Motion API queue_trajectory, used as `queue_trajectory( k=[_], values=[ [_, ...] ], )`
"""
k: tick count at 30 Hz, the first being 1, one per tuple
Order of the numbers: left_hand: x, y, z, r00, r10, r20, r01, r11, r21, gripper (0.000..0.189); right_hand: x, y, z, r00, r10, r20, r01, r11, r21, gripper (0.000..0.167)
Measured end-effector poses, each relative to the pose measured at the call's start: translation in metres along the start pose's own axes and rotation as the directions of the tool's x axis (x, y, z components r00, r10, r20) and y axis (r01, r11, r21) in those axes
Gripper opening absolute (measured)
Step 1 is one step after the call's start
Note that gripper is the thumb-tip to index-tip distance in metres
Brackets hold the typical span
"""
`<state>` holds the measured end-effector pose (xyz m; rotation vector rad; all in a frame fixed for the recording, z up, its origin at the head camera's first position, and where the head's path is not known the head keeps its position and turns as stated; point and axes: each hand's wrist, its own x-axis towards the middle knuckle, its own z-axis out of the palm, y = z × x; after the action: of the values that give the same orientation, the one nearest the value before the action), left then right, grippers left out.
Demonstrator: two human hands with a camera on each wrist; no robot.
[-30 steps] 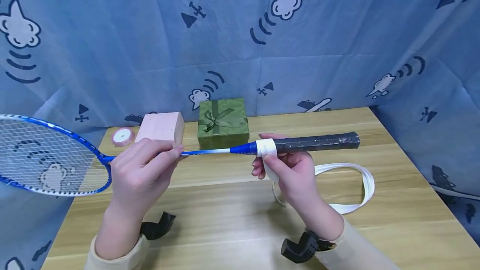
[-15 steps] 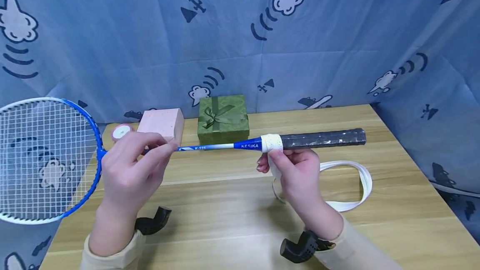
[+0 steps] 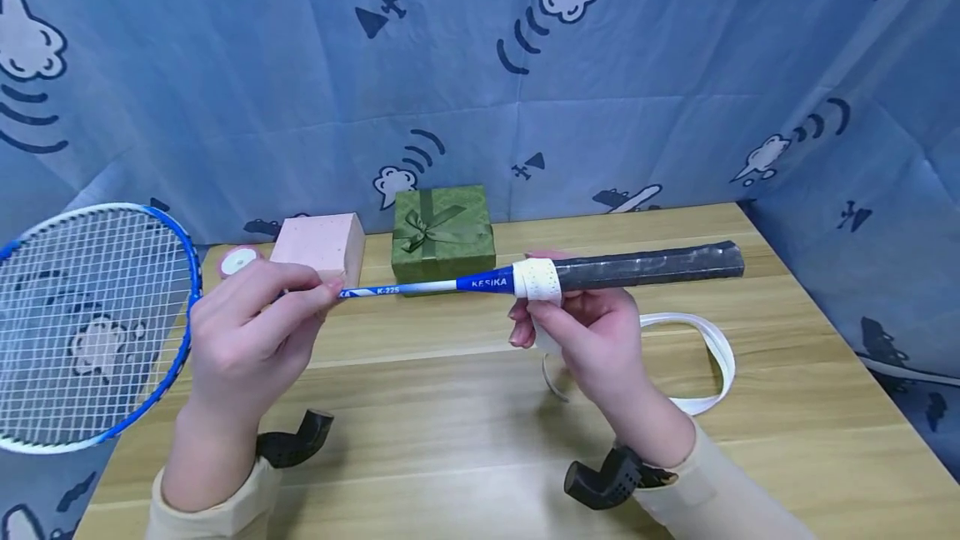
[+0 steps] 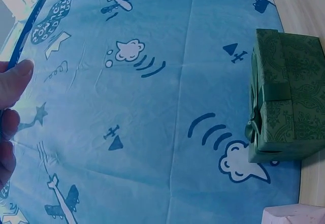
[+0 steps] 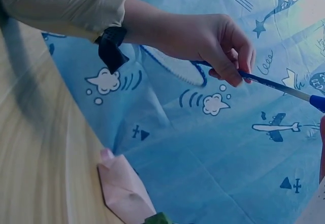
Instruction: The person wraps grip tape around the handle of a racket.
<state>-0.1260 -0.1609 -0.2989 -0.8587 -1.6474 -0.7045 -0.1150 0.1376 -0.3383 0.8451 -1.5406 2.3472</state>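
A blue and white badminton racket (image 3: 491,282) is held level above the table, its strung head at the left and its black handle (image 3: 652,267) at the right. My left hand (image 3: 255,336) pinches the shaft between thumb and fingers; the right wrist view also shows this left hand (image 3: 258,307) on the shaft. White perforated grip tape (image 3: 537,280) circles the top of the handle, next to the blue cone. With thumb and fingers my right hand (image 3: 592,327) pinches the tape just below the handle. The tape's loose length (image 3: 716,348) loops down onto the table behind that wrist.
At the back of the wooden table (image 3: 450,457) stand a green gift box (image 3: 442,232) with a bow, a pink box (image 3: 318,244) and a pink-rimmed ribbon roll (image 3: 240,260). A patterned blue curtain (image 3: 450,65) hangs behind and at the right.
The racket has rotated about its shaft, so its head faces me more fully and the lettering shows. The tape now lies around the handle's top. Both hands keep their hold.
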Motion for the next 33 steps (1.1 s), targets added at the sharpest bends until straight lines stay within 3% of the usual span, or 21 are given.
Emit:
queue_trajectory(
  k=[7, 14, 22, 29, 33],
  values=[
    [0.0006, -0.0007, -0.0007, 1.000, 0.001, 0.002, -0.001, 0.998, 0.056, 0.025, -0.0036, -0.0001, 0.0038, 0.998, 0.024, -0.066, -0.026, 0.999, -0.033, 0.033],
    [-0.0002, 0.0007, -0.0035, 0.997, 0.017, 0.076, -0.021, 0.998, 0.058, 0.026, -0.0056, -0.0017, 0.0053, 0.992, 0.020, -0.126, -0.036, 0.992, -0.122, 0.031],
    [0.0001, -0.0010, -0.0040, 0.995, 0.023, 0.096, -0.027, 0.999, 0.043, 0.029, -0.0047, -0.0027, 0.0028, 0.991, 0.027, -0.134, -0.045, 0.990, -0.134, 0.024],
    [0.0036, -0.0026, -0.0034, 0.994, 0.034, 0.107, -0.035, 0.999, 0.011, 0.030, -0.0030, -0.0021, 0.0018, 0.990, -0.040, -0.136, 0.021, 0.990, -0.143, 0.027],
    [0.0008, 0.0001, -0.0042, 0.992, 0.030, 0.125, -0.032, 0.999, 0.017, 0.032, -0.0033, -0.0010, 0.0019, 0.992, -0.040, -0.123, 0.026, 0.994, -0.109, 0.027]
  ],
)
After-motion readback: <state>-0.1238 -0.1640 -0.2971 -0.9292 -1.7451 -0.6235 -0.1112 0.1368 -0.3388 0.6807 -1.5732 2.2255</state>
